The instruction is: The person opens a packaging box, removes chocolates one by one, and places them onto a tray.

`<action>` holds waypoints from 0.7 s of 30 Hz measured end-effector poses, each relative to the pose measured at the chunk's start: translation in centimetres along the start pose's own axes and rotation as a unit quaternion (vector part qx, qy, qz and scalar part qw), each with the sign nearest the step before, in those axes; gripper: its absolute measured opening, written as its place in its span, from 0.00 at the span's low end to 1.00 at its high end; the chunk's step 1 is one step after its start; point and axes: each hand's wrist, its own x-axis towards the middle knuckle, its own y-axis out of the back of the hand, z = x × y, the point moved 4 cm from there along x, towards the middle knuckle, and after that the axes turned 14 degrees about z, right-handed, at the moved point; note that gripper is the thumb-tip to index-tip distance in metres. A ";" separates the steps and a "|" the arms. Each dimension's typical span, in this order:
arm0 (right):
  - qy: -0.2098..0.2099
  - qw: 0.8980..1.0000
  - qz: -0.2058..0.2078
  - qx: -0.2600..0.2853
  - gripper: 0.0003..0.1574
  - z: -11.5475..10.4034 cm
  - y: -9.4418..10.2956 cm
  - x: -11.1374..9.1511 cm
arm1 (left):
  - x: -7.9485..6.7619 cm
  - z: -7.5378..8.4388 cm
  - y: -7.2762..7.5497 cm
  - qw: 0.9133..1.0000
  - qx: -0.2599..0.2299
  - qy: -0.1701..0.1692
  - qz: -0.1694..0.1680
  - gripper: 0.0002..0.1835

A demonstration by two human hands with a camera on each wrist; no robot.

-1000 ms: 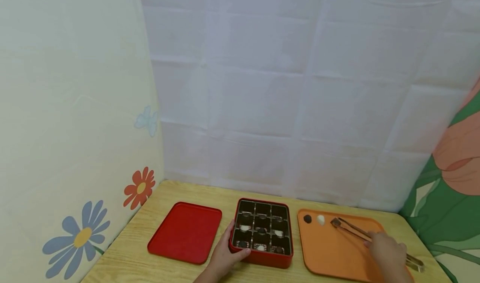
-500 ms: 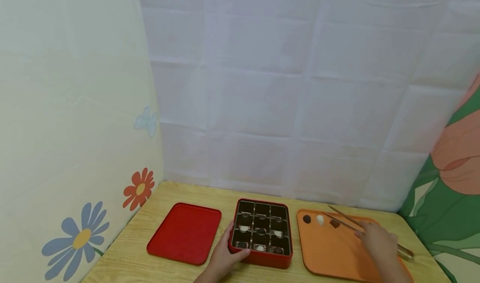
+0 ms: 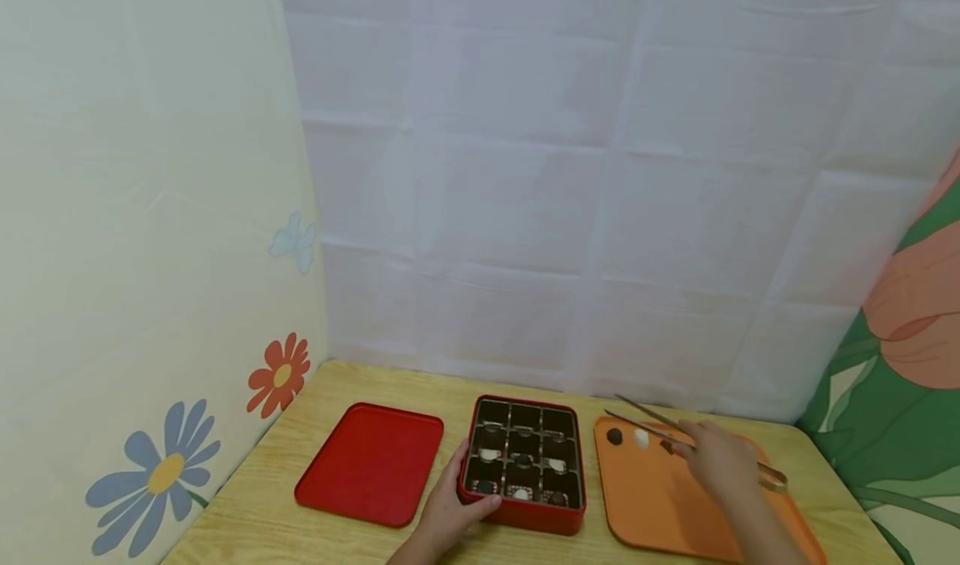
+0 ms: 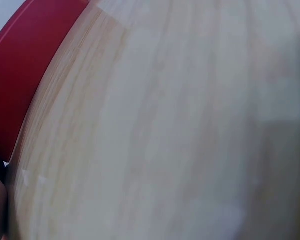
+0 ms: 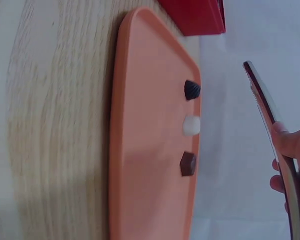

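My left hand (image 3: 447, 515) grips the near left corner of a red box (image 3: 528, 517), thumb on its front and fingers along its side. Inside is a dark divider with compartments; white and dark chocolates sit in the front and middle rows. My right hand (image 3: 723, 462) holds metal tongs (image 3: 651, 426) above the orange tray (image 3: 648, 519), their tips spread apart with nothing between them. Along the tray's far side lie a dark ridged chocolate (image 5: 192, 90), a white chocolate (image 5: 191, 125) and a brown angular chocolate (image 5: 188, 164). The left wrist view shows mostly tabletop and the box's red wall (image 4: 27, 65).
A red lid (image 3: 371, 465) lies flat on the wooden table (image 3: 255, 507), left of the box. A white cloth (image 3: 480, 215) hangs behind the table. Flower-printed panels (image 3: 165, 257) stand at both sides.
The tongs have come away from the brown chocolate, opened, and moved left and up with my right hand toward the dark one. The brown chocolate stays on the tray. My left hand keeps still.
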 end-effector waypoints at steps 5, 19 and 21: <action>0.031 0.999 0.026 0.010 0.28 -2.4 0.1 0.4 | 0.0 0.1 0.0 1.000 -0.007 -0.002 0.002 0.57; 0.085 0.995 -0.004 0.043 0.28 -7.9 -0.6 1.3 | 0.0 0.0 0.0 1.000 0.002 0.000 0.001 0.57; 0.092 0.994 -0.005 0.055 0.27 -8.7 -0.7 1.5 | 0.0 0.1 0.0 1.000 0.001 0.002 0.000 0.57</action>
